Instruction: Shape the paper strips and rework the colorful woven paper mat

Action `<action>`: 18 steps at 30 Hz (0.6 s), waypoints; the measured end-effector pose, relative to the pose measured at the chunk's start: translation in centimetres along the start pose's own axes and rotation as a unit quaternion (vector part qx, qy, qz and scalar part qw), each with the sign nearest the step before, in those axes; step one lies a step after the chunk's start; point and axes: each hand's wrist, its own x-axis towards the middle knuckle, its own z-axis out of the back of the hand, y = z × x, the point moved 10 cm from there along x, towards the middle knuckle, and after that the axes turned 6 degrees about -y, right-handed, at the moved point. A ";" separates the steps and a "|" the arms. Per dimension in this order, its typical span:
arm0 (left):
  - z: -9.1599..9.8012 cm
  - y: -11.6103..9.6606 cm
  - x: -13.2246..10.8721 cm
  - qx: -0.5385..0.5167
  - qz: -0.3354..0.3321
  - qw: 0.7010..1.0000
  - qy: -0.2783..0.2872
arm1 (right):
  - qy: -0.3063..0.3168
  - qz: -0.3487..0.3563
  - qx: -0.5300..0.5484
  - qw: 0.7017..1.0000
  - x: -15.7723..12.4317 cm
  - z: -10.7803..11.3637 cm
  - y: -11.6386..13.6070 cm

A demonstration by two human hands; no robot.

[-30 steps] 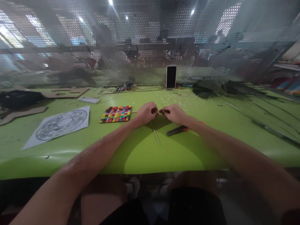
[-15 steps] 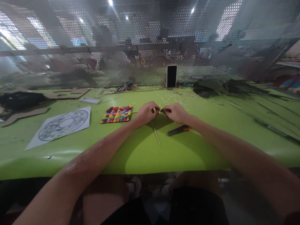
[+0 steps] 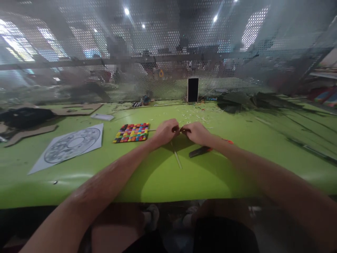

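Both my hands meet over the green table, fingertips nearly touching. My left hand [image 3: 165,133] is closed in a pinch, and so is my right hand [image 3: 197,133]; a tiny pale bit shows between them, too small to name. Below my left hand a thin pale strip [image 3: 178,160] slants toward me, its upper end hidden by the hand. To the left lies a multicoloured woven mat [image 3: 131,133], with a pale stick [image 3: 152,130] running from its right side toward my left hand. Dark-bladed scissors [image 3: 199,151] with orange handles lie partly under my right forearm.
A white sheet with a printed ring pattern [image 3: 75,144] lies at left, near cardboard pieces [image 3: 76,109] and a shallow white tray [image 3: 102,117]. A phone-like dark panel [image 3: 193,90] stands against the perforated screen. Pale scraps litter the back; large dark leaves [image 3: 237,102] lie at right.
The view has tilted up slightly, so the table sits lower in the picture. My hands stay pinched close together with only a slight shift of the fingers.
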 end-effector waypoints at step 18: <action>-0.6 0.4 -0.1 -0.011 0.039 0.999 0.016 | -0.011 -0.028 0.006 1.000 0.2 0.3 -1.3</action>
